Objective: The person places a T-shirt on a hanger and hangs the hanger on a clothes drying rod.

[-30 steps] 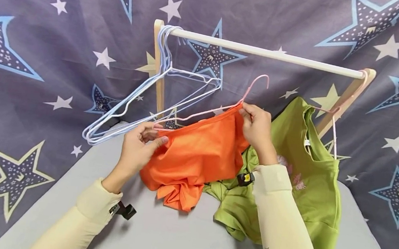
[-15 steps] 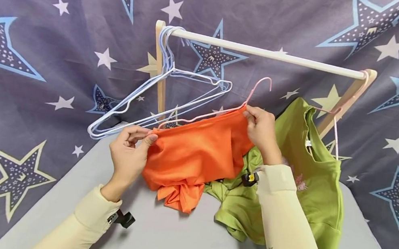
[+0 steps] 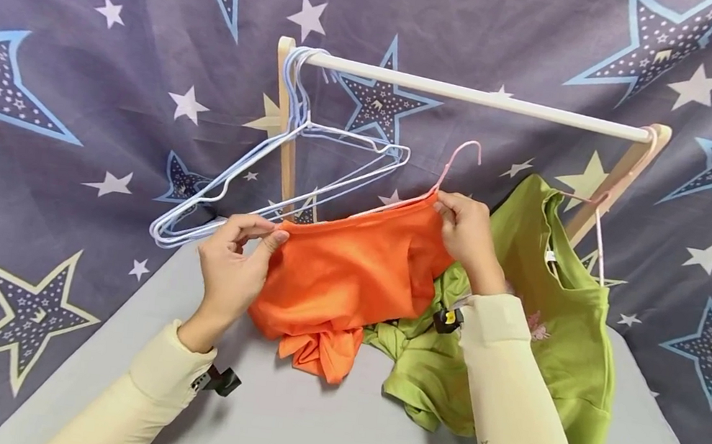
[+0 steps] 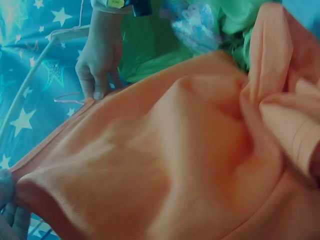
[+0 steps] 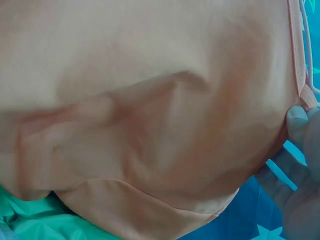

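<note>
An orange garment (image 3: 351,272) hangs between the two hands, its upper edge stretched in a slanting line and its lower part bunched on the grey surface. My left hand (image 3: 234,267) pinches the left end of that edge between thumb and fingers. At the other end, my right hand (image 3: 464,230) pinches the edge beside the neck of a pink hanger (image 3: 449,167). The hanger's hook stands free above the cloth; most of its lower frame is hidden behind the garment. In the right wrist view, thumb and fingers (image 5: 297,122) hold the fabric's corner.
A rack with a white rail (image 3: 473,95) stands behind. Several blue and white hangers (image 3: 231,165) hang at its left end. A green garment (image 3: 553,329) hangs at the right end on another pink hanger, spilling onto the grey surface (image 3: 307,434). A star-patterned cloth (image 3: 113,117) covers the back.
My left hand has shifted left and pulled the garment's edge outward and up, over the hanger's left part, which showed before. The blue and white hangers swayed slightly. My right hand barely moved.
</note>
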A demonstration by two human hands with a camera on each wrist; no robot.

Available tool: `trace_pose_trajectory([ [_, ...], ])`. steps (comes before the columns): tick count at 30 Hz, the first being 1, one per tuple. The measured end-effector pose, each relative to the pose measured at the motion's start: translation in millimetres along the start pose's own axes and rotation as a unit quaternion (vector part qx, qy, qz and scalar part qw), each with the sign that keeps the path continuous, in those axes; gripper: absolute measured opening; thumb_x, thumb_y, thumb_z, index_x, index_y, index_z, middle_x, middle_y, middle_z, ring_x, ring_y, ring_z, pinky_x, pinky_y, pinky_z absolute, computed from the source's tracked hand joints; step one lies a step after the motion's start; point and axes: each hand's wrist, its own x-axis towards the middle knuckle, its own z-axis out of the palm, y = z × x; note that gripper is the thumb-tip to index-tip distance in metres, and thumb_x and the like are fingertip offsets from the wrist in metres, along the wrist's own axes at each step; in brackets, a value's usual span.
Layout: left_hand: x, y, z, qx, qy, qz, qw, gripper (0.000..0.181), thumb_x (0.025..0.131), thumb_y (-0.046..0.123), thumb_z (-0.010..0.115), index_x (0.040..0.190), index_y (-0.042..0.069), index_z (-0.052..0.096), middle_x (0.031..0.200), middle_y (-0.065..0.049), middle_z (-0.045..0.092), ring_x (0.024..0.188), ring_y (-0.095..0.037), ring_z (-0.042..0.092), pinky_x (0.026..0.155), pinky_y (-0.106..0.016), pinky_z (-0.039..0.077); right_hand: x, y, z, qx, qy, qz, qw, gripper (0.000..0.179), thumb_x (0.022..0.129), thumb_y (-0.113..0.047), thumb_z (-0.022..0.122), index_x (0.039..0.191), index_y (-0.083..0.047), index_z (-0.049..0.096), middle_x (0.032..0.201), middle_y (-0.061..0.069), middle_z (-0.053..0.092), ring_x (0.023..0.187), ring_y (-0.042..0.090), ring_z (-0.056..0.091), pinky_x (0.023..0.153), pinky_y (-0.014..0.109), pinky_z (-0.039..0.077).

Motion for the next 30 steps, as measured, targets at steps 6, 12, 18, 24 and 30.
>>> trace_pose_trajectory([
  [6, 6.9, 3.0, 4.1, 0.087, -0.109, 0.02, 0.99, 0.013, 0.084, 0.007, 0.084, 0.096, 0.007, 0.078, 0.092, -0.003, 0.078, 0.083, -0.014, 0.073, 0.074, -0.024, 0.054, -1.2, -6, 5, 0.003, -0.024, 0.009, 0.9997, 0.029, 0.093, 0.009, 0.057, 0.114, 0.003, 0.076, 0.094, 0.016, 0.075, 0.084, 0.032, 0.071, 0.08, 0.047, 0.055],
  [12, 1.2, 1.2, 3.6, 0.203, -0.181, 0.083, 0.9587, 0.028, 0.089, 0.009, 0.08, 0.115, 0.001, 0.076, 0.112, -0.014, 0.073, 0.105, -0.034, 0.067, 0.094, -0.046, 0.052, -3.7, -9, 8, -0.005, -0.02, 0.026, 0.9994, 0.025, 0.095, 0.005, 0.062, 0.115, 0.001, 0.076, 0.098, 0.016, 0.076, 0.083, 0.031, 0.07, 0.079, 0.047, 0.054],
  [18, -0.9, 3.2, 3.1, 0.306, -0.16, 0.149, 0.9264, 0.02, 0.091, 0.006, 0.076, 0.109, -0.003, 0.076, 0.094, -0.016, 0.069, 0.085, -0.037, 0.062, 0.075, -0.049, 0.053, -3.2, -11, 11, 0.001, -0.021, 0.028, 0.9994, 0.023, 0.095, 0.003, 0.063, 0.114, 0.001, 0.077, 0.096, 0.015, 0.075, 0.082, 0.03, 0.069, 0.079, 0.046, 0.054],
  [24, 2.7, 7.2, 15.8, 0.337, -0.184, 0.167, 0.9079, 0.013, 0.091, 0.002, 0.073, 0.103, -0.003, 0.075, 0.089, -0.015, 0.069, 0.08, -0.035, 0.063, 0.068, -0.049, 0.054, 0.5, -23, 15, 0.0, -0.035, 0.02, 0.9992, 0.026, 0.095, 0.004, 0.06, 0.115, 0.0, 0.077, 0.097, 0.014, 0.076, 0.091, 0.031, 0.072, 0.086, 0.047, 0.055],
  [30, 6.1, 9.2, 37.4, 0.331, -0.192, 0.153, 0.911, 0.01, 0.094, 0.006, 0.072, 0.101, 0.0, 0.075, 0.089, -0.012, 0.07, 0.081, -0.034, 0.065, 0.067, -0.049, 0.056, 3.7, -41, 21, -0.02, -0.061, 0.008, 0.9979, 0.028, 0.097, -0.002, 0.061, 0.121, -0.003, 0.075, 0.112, 0.012, 0.076, 0.107, 0.032, 0.07, 0.096, 0.048, 0.053],
])
